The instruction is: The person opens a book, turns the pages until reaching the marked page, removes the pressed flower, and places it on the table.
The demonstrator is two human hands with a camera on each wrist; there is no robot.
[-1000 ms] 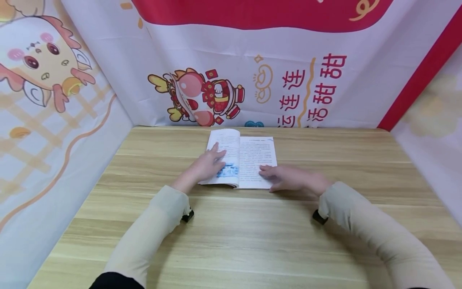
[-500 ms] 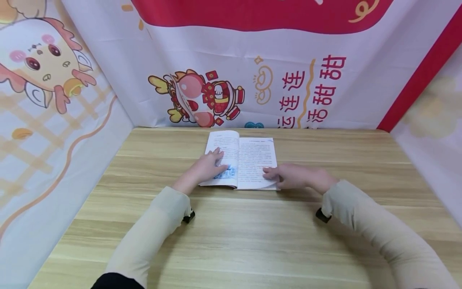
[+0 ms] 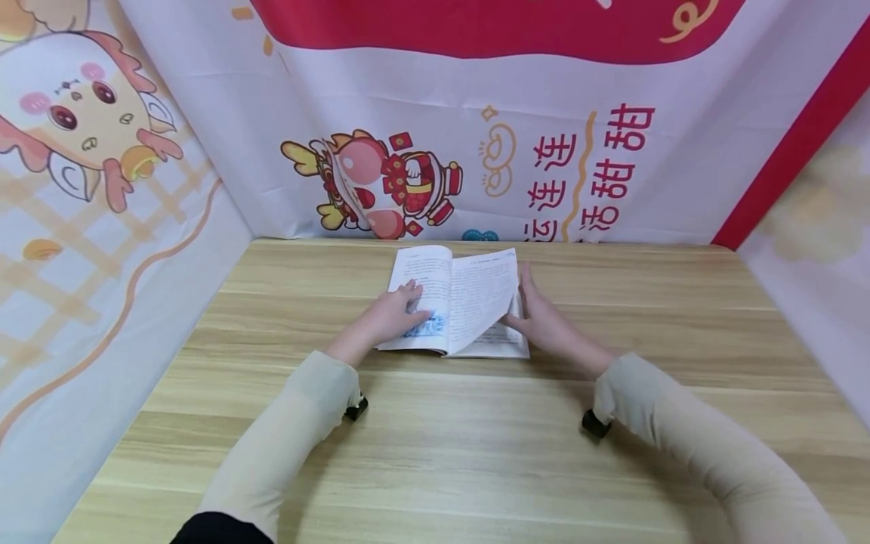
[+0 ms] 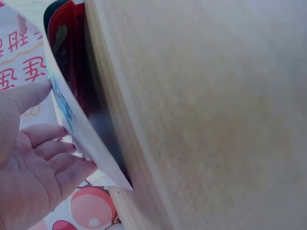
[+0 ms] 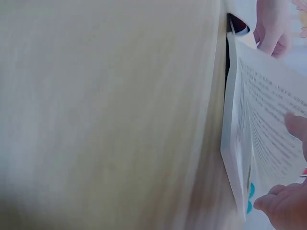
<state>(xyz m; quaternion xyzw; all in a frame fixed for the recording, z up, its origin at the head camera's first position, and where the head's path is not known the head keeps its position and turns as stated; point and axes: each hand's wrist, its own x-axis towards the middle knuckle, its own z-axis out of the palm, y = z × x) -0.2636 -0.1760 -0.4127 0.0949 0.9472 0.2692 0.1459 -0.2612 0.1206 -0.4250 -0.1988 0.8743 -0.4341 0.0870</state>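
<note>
A book (image 3: 416, 266) lies open on the wooden table, its left half bowed upward near the spine. My left hand (image 3: 393, 312) rests on the left page, just over a blue picture. In the left wrist view its extended fingers lie against the page (image 4: 103, 175), and the dark red cover shows beneath. My right hand (image 3: 549, 323) holds a raised page (image 3: 479, 302) at its outer edge, the thumb by the lower corner. Under it another printed page (image 3: 513, 344) shows. In the right wrist view the right hand's thumb (image 5: 296, 125) overlaps the printed text.
Bare wood of the table (image 3: 462, 453) stretches in front of the book. A white and red printed curtain (image 3: 421, 91) stands along the back edge, with a patterned cloth (image 3: 163, 219) at the left. Small black devices (image 3: 595, 425) sit under both wrists.
The right page, flat at first, has its lower outer corner lifted and tilted up toward the back. My right hand has turned upward along the book's right edge. The left hand stays nearly still.
</note>
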